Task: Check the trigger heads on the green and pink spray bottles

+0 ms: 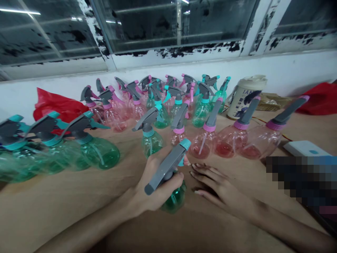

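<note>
The left hand grips a green bottle around its neck, thumb and fingers closed on it under the grey spray head; the bottle is near the table's front, just left of the right hand. That hand lies palm down on the table, fingers slightly spread, holding nothing. Close beyond the left hand stands another green bottle, partly hidden by it; whether they touch I cannot tell. Pink bottles line up ahead to the right, and green ones crowd the left. Behind, a mixed cluster fills the space to the wall, between a red bag and a cup. A white box sits far right.
</note>
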`<state>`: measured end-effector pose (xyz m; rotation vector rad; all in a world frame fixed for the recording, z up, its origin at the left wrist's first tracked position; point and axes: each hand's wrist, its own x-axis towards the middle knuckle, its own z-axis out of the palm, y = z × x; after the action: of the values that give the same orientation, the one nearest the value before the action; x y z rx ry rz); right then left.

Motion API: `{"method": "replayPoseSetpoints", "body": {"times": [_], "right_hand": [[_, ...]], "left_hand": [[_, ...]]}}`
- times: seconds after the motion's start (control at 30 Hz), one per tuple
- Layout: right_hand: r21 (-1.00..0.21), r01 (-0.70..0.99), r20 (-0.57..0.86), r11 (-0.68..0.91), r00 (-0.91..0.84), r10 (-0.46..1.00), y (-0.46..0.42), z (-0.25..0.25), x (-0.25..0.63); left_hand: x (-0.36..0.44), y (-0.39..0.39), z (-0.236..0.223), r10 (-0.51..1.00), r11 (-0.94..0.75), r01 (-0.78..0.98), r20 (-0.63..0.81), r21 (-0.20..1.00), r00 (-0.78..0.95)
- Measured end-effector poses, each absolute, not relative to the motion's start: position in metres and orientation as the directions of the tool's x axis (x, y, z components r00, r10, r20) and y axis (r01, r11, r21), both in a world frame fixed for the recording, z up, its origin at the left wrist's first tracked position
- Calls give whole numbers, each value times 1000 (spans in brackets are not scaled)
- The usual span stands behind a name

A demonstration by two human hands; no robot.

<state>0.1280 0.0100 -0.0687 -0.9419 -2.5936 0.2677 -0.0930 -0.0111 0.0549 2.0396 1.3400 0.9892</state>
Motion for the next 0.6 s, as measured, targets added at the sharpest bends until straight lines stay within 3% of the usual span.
{"method": "replayPoseSetpoints", "body": {"times": [0.23, 0.6], "right_hand": [[-363, 661, 232, 657, -619, 751, 9, -76, 130], [-315, 588, 283, 745, -691, 665, 10, -68, 127]], "left_hand": [[-92, -8, 50, 887, -461, 537, 358, 707, 291], [-90, -8, 48, 892, -451, 522, 351, 724, 284]]}}
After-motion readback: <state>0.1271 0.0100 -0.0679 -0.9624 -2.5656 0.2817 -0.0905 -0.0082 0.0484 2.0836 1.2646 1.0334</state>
